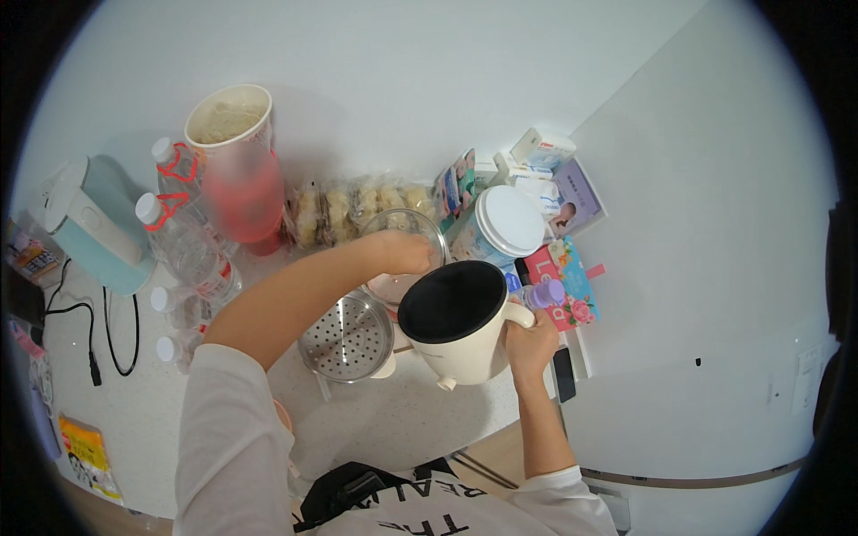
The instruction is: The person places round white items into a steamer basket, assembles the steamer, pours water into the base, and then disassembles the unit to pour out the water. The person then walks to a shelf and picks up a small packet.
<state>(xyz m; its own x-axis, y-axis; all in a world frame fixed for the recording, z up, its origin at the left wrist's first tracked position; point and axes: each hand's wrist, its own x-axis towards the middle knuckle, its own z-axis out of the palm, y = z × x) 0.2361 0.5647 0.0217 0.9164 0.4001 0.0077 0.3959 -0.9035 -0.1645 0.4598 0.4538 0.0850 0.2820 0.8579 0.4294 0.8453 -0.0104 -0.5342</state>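
My right hand (531,345) grips the handle of a cream electric cooking pot (456,355), which has a black interior and is raised and tilted over the counter. My left hand (404,253) reaches across to the round clear lid (436,234) behind the pot; its fingertips are partly hidden, and whether it grips the lid I cannot tell. Below my left forearm, a perforated metal steamer tray (347,338) with a cream handle lies on the counter, just left of the pot.
Plastic bottles (188,251), a light-blue kettle (100,228) and a red container with a paper tub (231,117) stand left. Behind are wrapped noodle cakes (335,208). Right are a white-lidded tub (509,221), boxes (580,197), a purple-capped bottle (546,293) and a phone (564,375).
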